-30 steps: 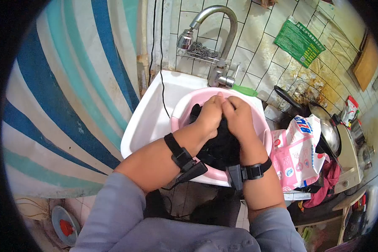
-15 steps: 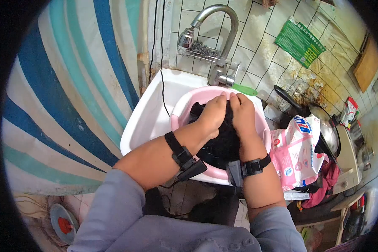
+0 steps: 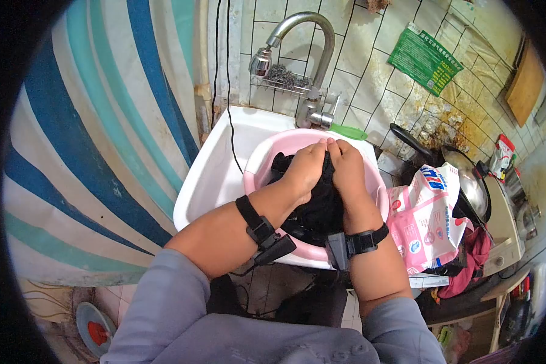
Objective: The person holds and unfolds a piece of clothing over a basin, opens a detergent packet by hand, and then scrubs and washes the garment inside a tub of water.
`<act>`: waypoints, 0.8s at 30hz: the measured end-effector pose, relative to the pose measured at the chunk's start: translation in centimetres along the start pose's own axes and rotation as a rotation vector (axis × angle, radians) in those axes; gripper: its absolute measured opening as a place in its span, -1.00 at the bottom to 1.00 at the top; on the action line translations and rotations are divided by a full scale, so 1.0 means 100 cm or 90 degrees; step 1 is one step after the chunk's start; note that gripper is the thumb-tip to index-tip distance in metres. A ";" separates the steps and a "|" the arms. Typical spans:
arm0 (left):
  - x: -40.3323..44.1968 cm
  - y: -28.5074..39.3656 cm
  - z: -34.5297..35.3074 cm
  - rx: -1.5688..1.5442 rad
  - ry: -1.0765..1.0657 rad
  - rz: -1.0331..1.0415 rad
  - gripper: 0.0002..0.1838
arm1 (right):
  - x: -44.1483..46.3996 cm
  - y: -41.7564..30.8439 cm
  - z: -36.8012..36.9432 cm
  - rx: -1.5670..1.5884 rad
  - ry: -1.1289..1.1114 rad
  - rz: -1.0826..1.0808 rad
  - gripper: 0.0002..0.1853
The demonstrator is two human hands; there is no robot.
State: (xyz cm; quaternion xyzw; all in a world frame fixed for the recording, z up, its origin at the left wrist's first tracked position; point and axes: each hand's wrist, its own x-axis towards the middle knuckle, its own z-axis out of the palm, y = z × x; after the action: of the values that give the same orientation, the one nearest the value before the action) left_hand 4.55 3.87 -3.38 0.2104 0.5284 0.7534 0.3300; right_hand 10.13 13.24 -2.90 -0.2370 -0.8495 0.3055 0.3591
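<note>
Both my hands are over a pink basin [image 3: 259,159], gripping a wet-looking black cloth [image 3: 319,209]. My left hand [image 3: 306,170] is closed on the cloth with its knuckles upward. Right beside it, my right hand [image 3: 347,171] is closed on the same cloth, the two thumbs close together. The cloth hangs down from my fingers into the basin, and dark folds of it show at the left of my left hand. My fingertips are mostly hidden. The basin rests in a white sink [image 3: 207,182].
A chrome faucet [image 3: 329,51] arches behind the basin, near a green brush-like item [image 3: 348,131]. To the right stand a pink and white bag [image 3: 423,221] and a pan with a black handle [image 3: 409,141]. A striped curtain [image 3: 97,139] hangs at left.
My hands stay closed on the black cloth and have shifted only slightly. More of the cloth shows hanging below them. The whole view has moved a little.
</note>
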 end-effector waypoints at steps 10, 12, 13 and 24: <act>-0.009 0.002 0.001 0.021 -0.058 0.017 -0.39 | 0.006 0.009 0.000 0.054 -0.032 0.015 -0.61; -0.007 0.001 0.000 -0.003 -0.060 0.002 -0.40 | 0.005 0.018 0.003 0.057 -0.009 0.002 -0.62; -0.005 0.001 -0.001 -0.029 -0.057 -0.011 -0.40 | 0.000 0.006 0.001 0.057 -0.009 0.002 -0.62; 0.006 -0.009 -0.006 -0.091 -0.058 -0.071 -0.50 | 0.006 0.018 0.004 0.119 -0.014 0.027 -0.59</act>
State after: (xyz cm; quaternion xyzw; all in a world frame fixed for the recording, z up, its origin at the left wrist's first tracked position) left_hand 4.00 4.11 -4.46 0.1907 0.4683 0.7595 0.4093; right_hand 9.77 14.69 -4.09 -0.2166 -0.8158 0.3936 0.3641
